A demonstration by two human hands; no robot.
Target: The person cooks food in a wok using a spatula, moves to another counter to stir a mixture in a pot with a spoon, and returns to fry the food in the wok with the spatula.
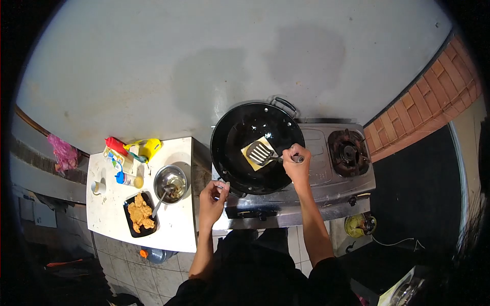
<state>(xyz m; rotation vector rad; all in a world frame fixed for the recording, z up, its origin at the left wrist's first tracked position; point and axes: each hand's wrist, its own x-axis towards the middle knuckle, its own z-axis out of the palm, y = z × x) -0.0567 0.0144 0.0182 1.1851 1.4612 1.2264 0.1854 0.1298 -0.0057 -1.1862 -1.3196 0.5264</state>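
A black wok (229, 153) sits on the left side of the stove, with a shiny layer of liquid inside. My right hand (296, 160) is closed around the handle of a slotted spatula (261, 154). The spatula's head lies over a square, pale-yellow piece of food (253, 162) in the wok, hiding part of it; a brownish patch shows on the piece. At the wok's near-left rim, my left hand (214, 199) is closed on the wok's side handle, which the fingers partly cover.
On the stove's right is a bare burner (348, 153). The white table (173, 232) at left holds a metal bowl (171, 178) with a spoon, a black tray (135, 232) of golden-brown fried food, a cup (98, 187) and several bottles. A brick ledge (423, 99) runs along the right.
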